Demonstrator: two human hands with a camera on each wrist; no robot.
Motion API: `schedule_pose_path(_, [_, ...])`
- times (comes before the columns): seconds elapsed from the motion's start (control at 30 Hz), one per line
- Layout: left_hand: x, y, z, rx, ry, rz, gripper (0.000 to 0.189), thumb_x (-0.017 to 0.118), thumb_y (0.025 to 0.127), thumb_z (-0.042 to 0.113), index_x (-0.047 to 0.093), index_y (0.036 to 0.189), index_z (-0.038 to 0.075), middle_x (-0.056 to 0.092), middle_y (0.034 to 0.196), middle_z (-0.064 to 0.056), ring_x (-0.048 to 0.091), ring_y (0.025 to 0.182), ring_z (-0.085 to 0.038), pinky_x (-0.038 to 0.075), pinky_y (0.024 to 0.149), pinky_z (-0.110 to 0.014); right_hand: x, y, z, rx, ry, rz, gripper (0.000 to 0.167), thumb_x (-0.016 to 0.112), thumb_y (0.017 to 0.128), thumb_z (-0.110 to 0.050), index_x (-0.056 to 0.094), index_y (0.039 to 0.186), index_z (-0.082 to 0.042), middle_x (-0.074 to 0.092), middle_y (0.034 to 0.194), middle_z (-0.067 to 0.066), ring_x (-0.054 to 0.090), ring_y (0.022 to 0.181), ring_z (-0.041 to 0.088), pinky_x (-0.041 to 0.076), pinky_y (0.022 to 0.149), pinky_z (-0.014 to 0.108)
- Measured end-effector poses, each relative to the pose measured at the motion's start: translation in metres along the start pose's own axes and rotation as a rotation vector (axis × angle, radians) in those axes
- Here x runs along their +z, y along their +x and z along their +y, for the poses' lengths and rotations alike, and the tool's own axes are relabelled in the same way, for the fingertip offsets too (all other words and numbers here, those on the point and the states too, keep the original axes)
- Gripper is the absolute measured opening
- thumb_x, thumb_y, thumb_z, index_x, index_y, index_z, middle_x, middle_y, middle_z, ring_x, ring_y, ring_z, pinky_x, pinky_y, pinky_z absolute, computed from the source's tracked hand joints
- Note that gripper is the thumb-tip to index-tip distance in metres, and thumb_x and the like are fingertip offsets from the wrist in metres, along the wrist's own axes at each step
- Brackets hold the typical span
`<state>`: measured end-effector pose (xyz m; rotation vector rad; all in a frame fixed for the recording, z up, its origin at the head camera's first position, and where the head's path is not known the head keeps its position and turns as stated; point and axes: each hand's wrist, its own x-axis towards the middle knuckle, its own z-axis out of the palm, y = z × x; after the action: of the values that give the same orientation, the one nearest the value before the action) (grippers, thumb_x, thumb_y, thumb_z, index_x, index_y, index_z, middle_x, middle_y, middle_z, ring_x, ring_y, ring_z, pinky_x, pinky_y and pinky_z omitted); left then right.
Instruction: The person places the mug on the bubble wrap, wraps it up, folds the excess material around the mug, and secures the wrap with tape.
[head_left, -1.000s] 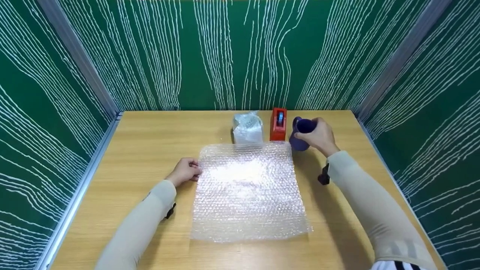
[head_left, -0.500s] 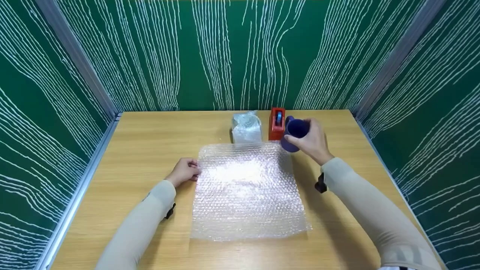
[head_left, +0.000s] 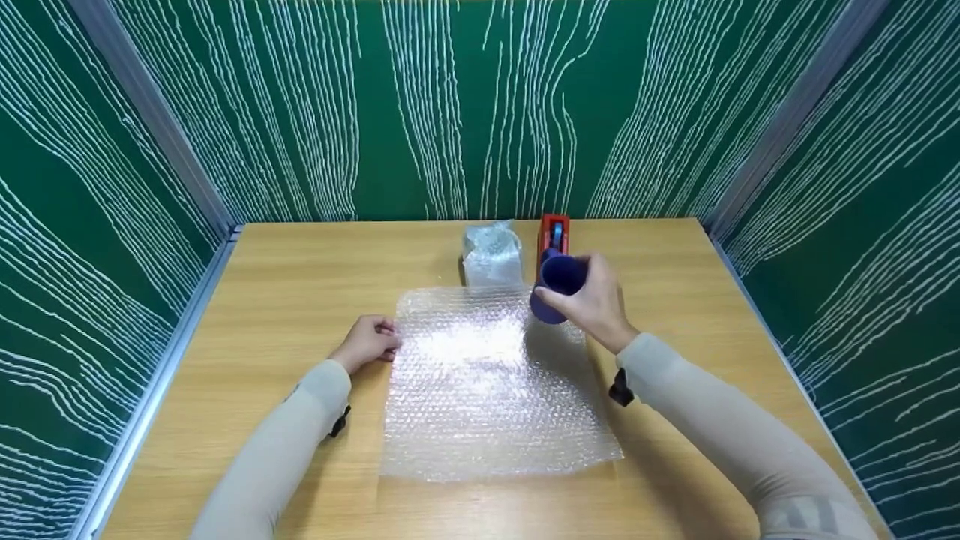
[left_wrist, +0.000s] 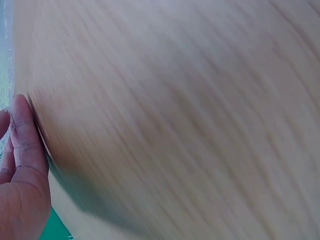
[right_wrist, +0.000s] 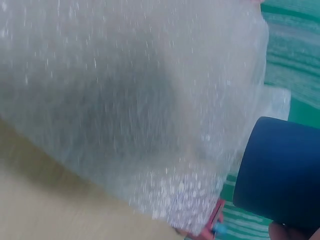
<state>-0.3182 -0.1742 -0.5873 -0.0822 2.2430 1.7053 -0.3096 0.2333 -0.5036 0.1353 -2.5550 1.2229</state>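
A dark blue mug (head_left: pixel 548 304) is in my right hand (head_left: pixel 598 309), thumb on the near side and fingers round the far side. It hangs over the upper right corner of a clear bubble wrap sheet (head_left: pixel 480 405), its mouth tilted toward me and its handle pointing away. In the right wrist view the mug's side (right_wrist: pixel 280 172) shows at the right, beside the bubble wrap (right_wrist: pixel 115 75). My left hand (head_left: pixel 367 341) pinches the sheet's left edge; in the left wrist view the fingers (left_wrist: pixel 27 140) lie low by the wood.
Behind the sheet stands a bubble-wrapped bundle (head_left: pixel 491 255). A red tape dispenser (head_left: pixel 553 222) with blue tape is to its right, partly hidden by the mug. Green walls (head_left: pixel 480 112) with white lines enclose the wooden table (head_left: pixel 300 277) at the back and sides.
My right hand has carried the mug leftward and toward me, from beside the tape dispenser to over the bubble wrap's corner. The left hand has stayed at the sheet's edge.
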Motion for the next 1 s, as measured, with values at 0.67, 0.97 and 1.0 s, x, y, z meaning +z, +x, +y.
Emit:
schedule_pose_path(0.67, [0.000,0.002,-0.006,-0.001,-0.030,-0.004,0.020,0.065,0.095,-0.012,0.061,0.114,-0.010,0.057,0.087,0.000,0.062,0.068,-0.009,0.061,0.061,-0.020,0.064,-0.048,-0.025,-0.031,-0.047,-0.066,0.083,0.098,0.075,-0.045,0.054,0.130,-0.002,0.064,0.122,0.017,0.066,0.113,0.035,0.059,0.100,0.051])
schedule_pose_path(0.97, [0.000,0.000,-0.005,0.009,-0.036,-0.015,0.019,0.064,0.094,-0.012,0.060,0.112,-0.010,0.057,0.086,0.000,0.061,0.068,-0.009,0.061,0.061,-0.019,0.084,-0.068,-0.032,-0.012,-0.095,-0.054,0.082,0.100,0.071,-0.047,0.055,0.124,-0.002,0.067,0.112,0.016,0.068,0.103,0.035,0.060,0.092,0.050])
schedule_pose_path(1.0, [0.000,0.000,-0.005,0.008,-0.037,-0.014,0.019,0.064,0.093,-0.012,0.060,0.112,-0.010,0.056,0.086,0.000,0.061,0.068,-0.009,0.061,0.061,-0.019,0.086,-0.069,-0.032,-0.009,-0.102,-0.055,0.083,0.100,0.071,-0.047,0.055,0.124,-0.002,0.067,0.111,0.015,0.068,0.102,0.035,0.060,0.092,0.050])
